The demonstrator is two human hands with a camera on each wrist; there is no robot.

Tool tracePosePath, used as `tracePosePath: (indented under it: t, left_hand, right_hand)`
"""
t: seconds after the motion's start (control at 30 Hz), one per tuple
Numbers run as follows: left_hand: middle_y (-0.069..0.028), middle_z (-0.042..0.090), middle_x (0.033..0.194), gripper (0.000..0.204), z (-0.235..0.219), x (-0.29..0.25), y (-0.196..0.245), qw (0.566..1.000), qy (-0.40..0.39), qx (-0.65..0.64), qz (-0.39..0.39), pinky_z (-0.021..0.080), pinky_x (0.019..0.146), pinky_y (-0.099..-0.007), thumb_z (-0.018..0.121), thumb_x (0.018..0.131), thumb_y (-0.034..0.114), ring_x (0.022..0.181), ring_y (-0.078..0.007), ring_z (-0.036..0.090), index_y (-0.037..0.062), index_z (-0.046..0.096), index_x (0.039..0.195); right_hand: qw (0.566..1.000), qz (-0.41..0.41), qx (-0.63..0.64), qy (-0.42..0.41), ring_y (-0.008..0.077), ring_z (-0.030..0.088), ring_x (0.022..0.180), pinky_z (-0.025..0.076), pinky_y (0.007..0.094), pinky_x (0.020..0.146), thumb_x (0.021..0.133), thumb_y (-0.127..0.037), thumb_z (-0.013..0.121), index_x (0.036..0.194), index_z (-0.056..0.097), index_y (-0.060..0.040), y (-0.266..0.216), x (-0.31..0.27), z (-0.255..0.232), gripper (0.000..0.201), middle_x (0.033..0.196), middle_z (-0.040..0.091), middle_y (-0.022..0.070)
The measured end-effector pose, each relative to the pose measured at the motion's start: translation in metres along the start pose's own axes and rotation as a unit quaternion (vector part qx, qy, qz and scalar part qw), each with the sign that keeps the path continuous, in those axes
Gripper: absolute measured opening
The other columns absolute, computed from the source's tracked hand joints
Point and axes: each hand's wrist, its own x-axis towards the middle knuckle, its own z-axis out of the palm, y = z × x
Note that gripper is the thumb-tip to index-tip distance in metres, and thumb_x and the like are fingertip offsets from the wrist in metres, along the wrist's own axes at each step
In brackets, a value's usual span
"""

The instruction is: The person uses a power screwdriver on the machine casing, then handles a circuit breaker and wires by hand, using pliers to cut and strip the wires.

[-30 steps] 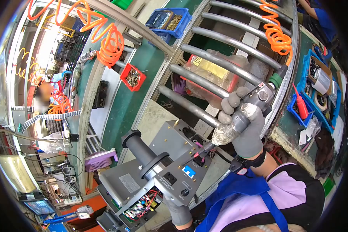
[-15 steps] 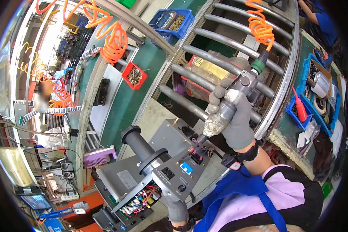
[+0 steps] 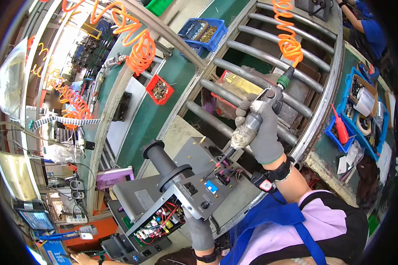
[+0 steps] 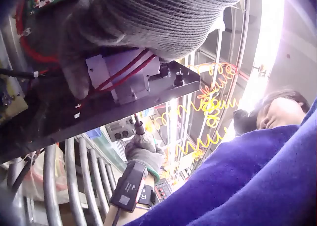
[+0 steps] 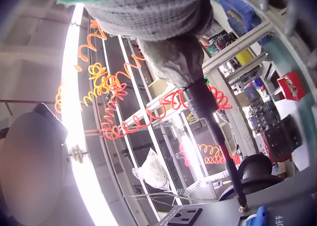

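Note:
In the head view my gloved right hand [image 3: 268,132] grips an air screwdriver [image 3: 244,135]. Its bit reaches the dark grey panel [image 3: 216,201]; in the right wrist view the bit tip meets a brass screw [image 5: 243,208] beside the blue switch [image 5: 257,217]. A black cylinder [image 3: 161,161] juts from the grey machine housing [image 3: 139,190]. My gloved left hand [image 3: 200,232] holds the panel's lower edge, its fingers hidden in the head view. The left wrist view has that hand [image 4: 133,28] over the panel's inner side, near a white block [image 4: 124,75] with red wires.
Metal rollers [image 3: 261,51] run behind the housing. A red bin [image 3: 159,89] and a blue bin [image 3: 203,34] of screws stand beyond. At right are a blue tray [image 3: 362,110] and a red bottle [image 3: 340,126]. An orange coiled hose [image 3: 289,47] leads to the tool.
My right hand and the screwdriver have moved left in the head view, with the bit tip now nearer the blue switch. The panel has shifted slightly; my left hand stays on it.

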Motion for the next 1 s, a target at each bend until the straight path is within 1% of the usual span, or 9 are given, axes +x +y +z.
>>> tracePosePath:
  t: [0.27, 0.37, 0.4, 0.5, 0.63, 0.77, 0.87, 0.97, 1.0]
  left_hand:
    - [-0.0138, 0.049, 0.134, 0.067, 0.02, -0.001, 0.012, 0.999, 0.024, -0.003, -0.023, 0.054, 0.092, -0.0459, 0.059, 0.092, 0.048, 0.119, -0.0291, 0.055, 0.0077, 0.038, 0.142]
    - [-0.0164, 0.052, 0.132, 0.073, 0.008, -0.018, 0.017, 0.996, -0.071, 0.061, -0.01, 0.058, 0.081, -0.0413, 0.061, 0.088, 0.055, 0.113, -0.0306, 0.059, 0.0042, 0.042, 0.137]
    - [-0.0189, 0.054, 0.129, 0.078, 0.013, -0.023, 0.021, 0.991, -0.031, 0.13, -0.01, 0.06, 0.074, -0.038, 0.062, 0.086, 0.058, 0.108, -0.0301, 0.063, 0.0017, 0.043, 0.136]
    - [-0.0212, 0.054, 0.128, 0.082, 0.004, -0.042, 0.024, 0.966, -0.055, 0.242, -0.075, 0.059, 0.072, -0.0364, 0.065, 0.085, 0.056, 0.11, -0.0301, 0.062, -0.0015, 0.04, 0.137]
    - [-0.0259, 0.05, 0.135, 0.079, 0.028, -0.049, 0.028, 0.951, -0.194, 0.153, -0.188, 0.053, 0.087, -0.0384, 0.065, 0.089, 0.043, 0.114, -0.035, 0.059, -0.0062, 0.034, 0.142]
    - [-0.024, 0.05, 0.135, 0.069, 0.071, -0.039, -0.005, 0.932, -0.298, -0.061, -0.199, 0.05, 0.096, -0.0375, 0.06, 0.095, 0.035, 0.119, -0.0312, 0.056, -0.0002, 0.032, 0.147]
    - [-0.018, 0.055, 0.126, 0.071, 0.099, -0.032, -0.019, 0.922, -0.263, -0.191, -0.211, 0.051, 0.089, -0.0332, 0.057, 0.095, 0.046, 0.107, -0.0235, 0.06, 0.0019, 0.034, 0.146]
    - [-0.0064, 0.058, 0.101, 0.072, 0.094, -0.021, -0.03, 0.916, -0.233, -0.218, -0.243, 0.048, 0.069, -0.0276, 0.063, 0.09, 0.051, 0.082, -0.0135, 0.056, 0.004, 0.041, 0.14]
    - [-0.0016, 0.056, 0.09, 0.056, 0.093, -0.021, -0.029, 0.94, -0.204, -0.132, -0.241, 0.041, 0.061, -0.025, 0.063, 0.092, 0.046, 0.072, -0.0098, 0.049, 0.0054, 0.05, 0.129]
  right_hand:
    - [1.0, -0.017, 0.014, -0.011, 0.0185, 0.062, 0.08, 0.056, 0.0288, 0.065, 0.088, -0.018, 0.057, 0.115, 0.051, -0.0042, 0.002, 0.005, -0.006, 0.031, 0.093, 0.061, 0.0099]
    - [0.999, -0.028, 0.022, -0.008, 0.0189, 0.062, 0.08, 0.056, 0.029, 0.065, 0.088, -0.018, 0.058, 0.116, 0.051, -0.0037, 0.004, 0.006, -0.008, 0.032, 0.093, 0.06, 0.0104]
    - [0.999, -0.034, 0.021, -0.007, 0.019, 0.062, 0.08, 0.056, 0.0291, 0.065, 0.088, -0.018, 0.058, 0.116, 0.051, -0.0036, 0.004, 0.006, -0.008, 0.032, 0.093, 0.06, 0.0106]
    - [0.998, -0.047, 0.025, 0.012, 0.0187, 0.061, 0.079, 0.056, 0.029, 0.065, 0.088, -0.018, 0.059, 0.117, 0.05, -0.003, 0.0, 0.002, -0.004, 0.034, 0.093, 0.059, 0.0112]
    - [0.998, -0.051, 0.03, -0.013, 0.0183, 0.062, 0.071, 0.056, 0.0302, 0.064, 0.087, -0.016, 0.057, 0.109, 0.052, -0.0038, -0.009, 0.005, -0.01, 0.026, 0.089, 0.063, 0.0111]
    - [0.997, -0.079, 0.026, -0.005, 0.0191, 0.062, 0.069, 0.055, 0.0301, 0.063, 0.088, -0.018, 0.056, 0.113, 0.052, -0.002, -0.019, 0.002, -0.019, 0.03, 0.09, 0.062, 0.0123]
    - [0.995, -0.102, -0.004, -0.015, 0.0191, 0.061, 0.074, 0.055, 0.0298, 0.063, 0.089, -0.02, 0.056, 0.115, 0.053, -0.0023, -0.039, -0.011, -0.028, 0.031, 0.093, 0.062, 0.0121]
    - [0.993, -0.104, -0.06, -0.003, 0.0179, 0.062, 0.078, 0.055, 0.0286, 0.063, 0.088, -0.02, 0.056, 0.112, 0.056, -0.0037, -0.063, -0.033, -0.041, 0.029, 0.095, 0.062, 0.0104]
    - [0.992, -0.1, -0.077, 0.01, 0.0177, 0.062, 0.078, 0.055, 0.0285, 0.063, 0.088, -0.02, 0.057, 0.112, 0.056, -0.0037, -0.068, -0.042, -0.042, 0.029, 0.093, 0.063, 0.0098]
